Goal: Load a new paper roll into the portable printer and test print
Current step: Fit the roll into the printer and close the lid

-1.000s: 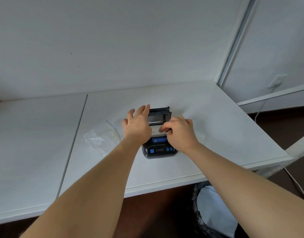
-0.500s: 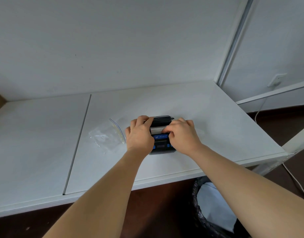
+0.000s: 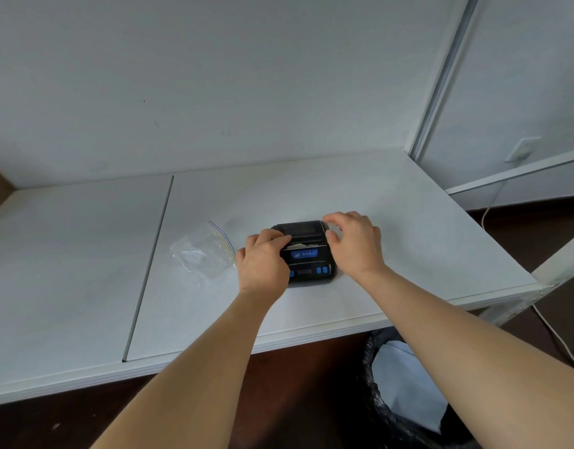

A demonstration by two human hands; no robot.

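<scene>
A small black portable printer [image 3: 306, 254] with a blue label and blue buttons lies flat on the white table [image 3: 392, 222]. Its lid is down, and a short white edge of paper [image 3: 300, 245] shows at the slot between lid and body. My left hand [image 3: 263, 257] rests on the printer's left side, fingers curled over the lid's front edge. My right hand [image 3: 355, 243] hovers at the printer's right side with fingers spread and slightly lifted, thumb near the lid's corner. The paper roll itself is hidden inside.
An empty clear zip bag [image 3: 206, 252] lies on the table left of the printer. A seam [image 3: 149, 264] splits the tabletop. Below the table's front edge stands a black-lined waste bin [image 3: 399, 393]. A white cable [image 3: 551, 332] hangs at the right.
The printer's lid, standing open a second ago, has been pushed down flat. My right hand has since lifted off the lid and opened to the right; my left hand stays on the printer.
</scene>
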